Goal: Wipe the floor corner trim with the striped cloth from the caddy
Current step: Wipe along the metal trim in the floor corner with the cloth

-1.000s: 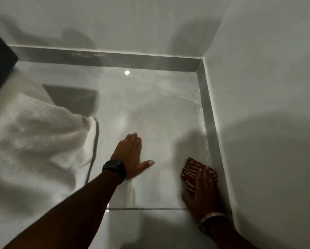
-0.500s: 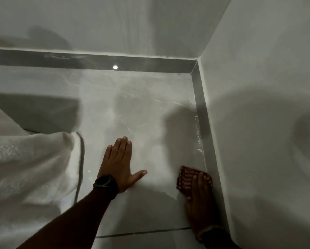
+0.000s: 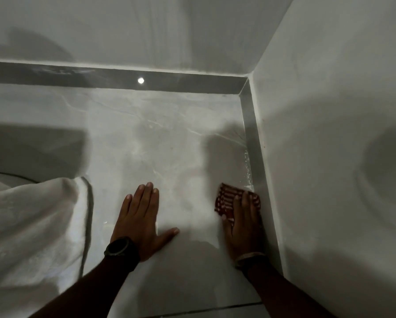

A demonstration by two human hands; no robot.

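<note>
Right hand (image 3: 244,222) pressed flat, fingers together, pinning red-and-white striped cloth (image 3: 229,198) against glossy grey tiled floor (image 3: 165,138). Left hand (image 3: 142,216) spread flat on floor, bracing, holding nothing; black watch (image 3: 117,246) on wrist. Cloth touching foot of grey metallic corner trim (image 3: 253,143) on right wall. Trim long axis runs away from person toward corner; right hand nearer. Judgement: next stroke forward along trim. White textured towel (image 3: 31,226) lies at left, well apart.
</note>
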